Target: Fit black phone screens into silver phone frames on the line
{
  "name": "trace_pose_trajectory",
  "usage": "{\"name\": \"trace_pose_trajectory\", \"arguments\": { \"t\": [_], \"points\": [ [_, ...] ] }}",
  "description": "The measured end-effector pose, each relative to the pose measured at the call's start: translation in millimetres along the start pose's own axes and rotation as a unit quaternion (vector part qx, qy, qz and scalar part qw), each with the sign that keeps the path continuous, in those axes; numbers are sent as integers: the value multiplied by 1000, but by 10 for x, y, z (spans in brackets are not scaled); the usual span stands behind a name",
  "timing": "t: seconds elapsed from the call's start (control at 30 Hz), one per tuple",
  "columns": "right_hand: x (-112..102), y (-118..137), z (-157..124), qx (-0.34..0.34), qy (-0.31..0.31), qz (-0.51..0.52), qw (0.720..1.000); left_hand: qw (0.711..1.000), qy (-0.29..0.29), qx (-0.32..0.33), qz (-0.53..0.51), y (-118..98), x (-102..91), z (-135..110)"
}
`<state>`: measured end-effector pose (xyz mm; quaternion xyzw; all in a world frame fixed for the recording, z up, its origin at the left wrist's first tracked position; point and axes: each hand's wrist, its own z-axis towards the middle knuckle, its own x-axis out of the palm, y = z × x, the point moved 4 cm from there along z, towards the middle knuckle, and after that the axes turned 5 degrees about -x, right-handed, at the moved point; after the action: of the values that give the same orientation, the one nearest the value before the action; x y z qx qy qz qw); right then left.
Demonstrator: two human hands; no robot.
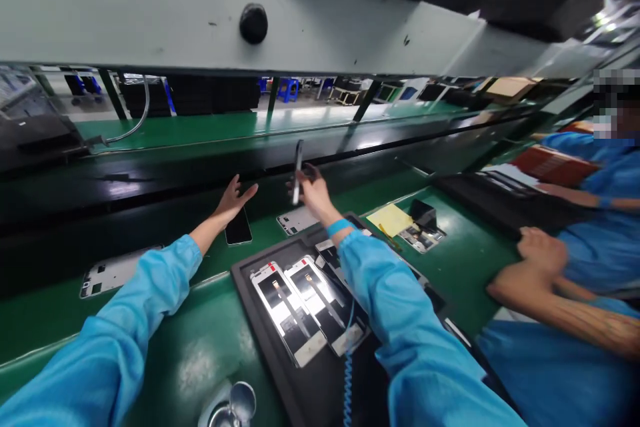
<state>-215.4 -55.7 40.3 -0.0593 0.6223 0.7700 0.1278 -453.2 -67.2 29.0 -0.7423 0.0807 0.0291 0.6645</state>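
My right hand [315, 195] grips a thin phone panel [298, 170], held upright and edge-on to me above the bench. To its left, my left hand [233, 201] reaches out with fingers apart and nothing in them. Just below that hand lies a dark phone screen [239, 227] on the green surface. A white phone frame [296, 219] rests beneath my right hand. Under my right forearm, a black foam tray [265, 340] carries several white phone parts [287, 313] with ribbon cables showing.
Another white phone frame [113, 273] lies at left. Yellow paper [391, 220] and a phone part [421, 237] sit right of the tray. A blue coiled cord [349, 373] crosses the tray. Co-workers' arms [545, 270] are at right. A pale beam [200, 13] spans overhead.
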Motion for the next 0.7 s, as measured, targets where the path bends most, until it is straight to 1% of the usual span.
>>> {"name": "trace_pose_trajectory", "arguments": {
  "t": [0.07,0.1,0.13,0.2,0.27,0.3,0.33,0.37,0.4,0.43,0.47,0.5,0.53,0.57,0.6,0.63,0.7],
  "points": [
    [468,52,-284,-12,33,67,997,997,73,8,-12,-217,23,-103],
    [707,87,-441,-17,60,169,984,994,107,10,-10,-314,6,-170],
    [927,128,-597,-17,87,249,965,991,136,8,-2,-397,-32,-243],
    [1267,221,-861,-18,121,334,935,984,178,-2,28,-516,-169,-389],
    [1464,319,-1016,-13,171,342,924,977,198,-18,73,-585,-370,-514],
    [1501,364,-1044,-11,209,322,923,974,203,-26,100,-611,-486,-564],
    [1488,401,-1037,-14,252,284,925,970,206,-34,128,-637,-609,-605],
    [1418,427,-993,-23,288,224,931,965,206,-41,155,-663,-736,-640],
    [1292,432,-914,-35,311,141,939,959,201,-45,193,-693,-867,-668],
    [1113,419,-801,-48,312,37,948,950,190,-44,245,-722,-999,-692],
    [881,385,-657,-58,275,-103,954,934,177,-41,308,-750,-1127,-715],
    [615,324,-508,-35,220,-255,941,913,163,-37,373,-771,-1248,-739],
    [336,237,-377,30,166,-389,906,889,152,-33,431,-786,-1356,-765],
    [90,159,-276,87,124,-436,887,868,146,-30,473,-790,-1447,-794],
    [-113,82,-201,128,93,-462,873,856,148,-31,494,-783,-1521,-825],
    [-278,1,-154,168,67,-486,855,855,156,-35,494,-766,-1578,-857],
    [-469,-160,-118,226,35,-501,835,864,168,-40,473,-718,-1655,-917]
  ]
}}
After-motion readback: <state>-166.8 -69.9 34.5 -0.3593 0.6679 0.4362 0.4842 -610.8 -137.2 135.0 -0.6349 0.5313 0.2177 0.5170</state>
